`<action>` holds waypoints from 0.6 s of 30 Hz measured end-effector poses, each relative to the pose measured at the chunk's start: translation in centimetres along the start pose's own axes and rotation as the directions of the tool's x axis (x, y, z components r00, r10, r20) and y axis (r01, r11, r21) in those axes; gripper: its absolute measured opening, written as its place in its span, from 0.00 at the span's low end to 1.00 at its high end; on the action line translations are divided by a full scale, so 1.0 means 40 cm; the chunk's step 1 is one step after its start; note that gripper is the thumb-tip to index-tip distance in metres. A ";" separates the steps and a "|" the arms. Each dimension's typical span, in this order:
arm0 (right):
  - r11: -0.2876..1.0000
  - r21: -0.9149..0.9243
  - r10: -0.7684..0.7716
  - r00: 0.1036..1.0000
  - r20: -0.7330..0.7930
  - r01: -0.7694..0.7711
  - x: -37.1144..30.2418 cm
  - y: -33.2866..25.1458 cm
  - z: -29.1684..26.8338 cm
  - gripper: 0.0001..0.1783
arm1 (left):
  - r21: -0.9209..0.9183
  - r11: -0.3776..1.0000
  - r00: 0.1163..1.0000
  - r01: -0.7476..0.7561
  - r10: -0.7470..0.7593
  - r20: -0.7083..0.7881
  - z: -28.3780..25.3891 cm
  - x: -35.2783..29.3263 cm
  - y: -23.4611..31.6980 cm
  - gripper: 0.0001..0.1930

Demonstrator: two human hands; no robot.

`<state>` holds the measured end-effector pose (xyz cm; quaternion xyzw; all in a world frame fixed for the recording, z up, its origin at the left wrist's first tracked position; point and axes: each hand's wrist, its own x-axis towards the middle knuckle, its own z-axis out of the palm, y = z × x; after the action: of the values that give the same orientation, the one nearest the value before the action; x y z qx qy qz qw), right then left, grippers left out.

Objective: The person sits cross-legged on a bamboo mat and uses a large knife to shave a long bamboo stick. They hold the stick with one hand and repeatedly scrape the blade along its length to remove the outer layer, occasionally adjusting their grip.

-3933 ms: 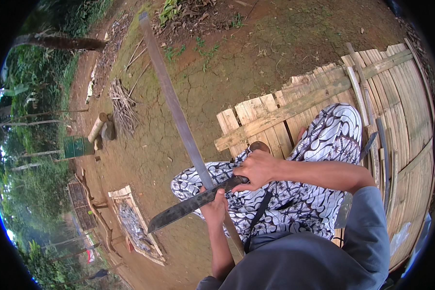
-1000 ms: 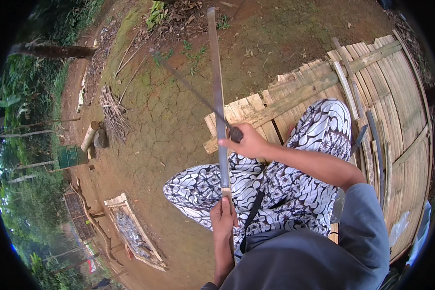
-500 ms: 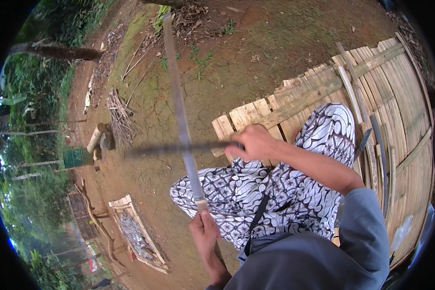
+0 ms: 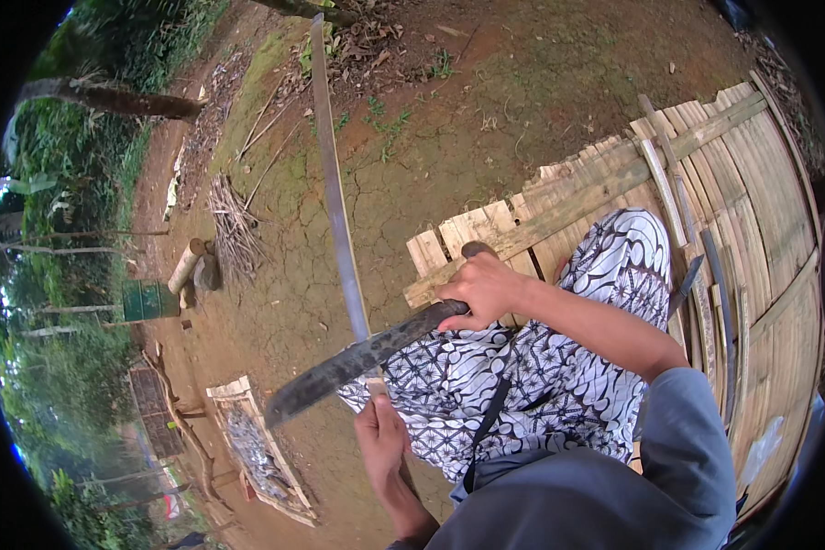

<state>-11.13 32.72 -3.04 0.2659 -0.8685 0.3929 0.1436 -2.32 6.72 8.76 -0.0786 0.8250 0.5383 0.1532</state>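
My right hand (image 4: 481,289) is wrapped around the dark handle of a machete (image 4: 339,368). Its broad blade slants down to the left and lies across the lower part of a long bamboo strip (image 4: 333,192). My left hand (image 4: 382,433) is closed on the near end of that strip, just below the blade. From there the strip reaches far forward over the bare ground. Both hands are above my patterned cloth (image 4: 467,367), which covers my crossed legs.
I sit on a slatted bamboo platform (image 4: 779,192). On it at the right lie a smaller dark blade (image 4: 686,284) and several loose strips. To the left are a stick bundle (image 4: 233,225), a short log (image 4: 186,266), a green container (image 4: 147,300) and a wood-framed bed of grey ash (image 4: 257,449).
The machete has moved down along the strip toward my left hand, its tip swinging down. The strip and my left hand stay nearly in place.
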 end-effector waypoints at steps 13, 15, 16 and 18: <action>0.991 0.048 0.130 0.975 -0.178 -0.123 0.004 0.027 -0.019 0.29 | 0.003 1.000 0.997 -0.003 0.003 -0.073 0.011 -0.034 0.006 0.23; 0.894 0.174 0.438 0.886 -0.153 -0.412 0.021 0.049 -0.030 0.31 | -0.077 0.997 0.998 0.011 -0.015 -0.055 -0.010 -0.039 0.008 0.24; 0.878 0.220 0.456 0.883 -0.108 -0.426 0.025 0.042 -0.040 0.30 | -0.086 0.996 0.998 0.010 -0.015 -0.063 -0.008 -0.043 0.016 0.24; 0.916 0.248 0.341 0.937 -0.072 -0.314 0.013 0.017 -0.018 0.30 | -0.105 0.994 0.998 -0.021 0.015 -0.060 -0.001 -0.041 0.022 0.24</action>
<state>-11.93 33.47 -2.74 0.1087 -0.8390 0.5250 0.0929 -1.05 6.97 10.10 -0.0952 0.8002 0.5799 0.1195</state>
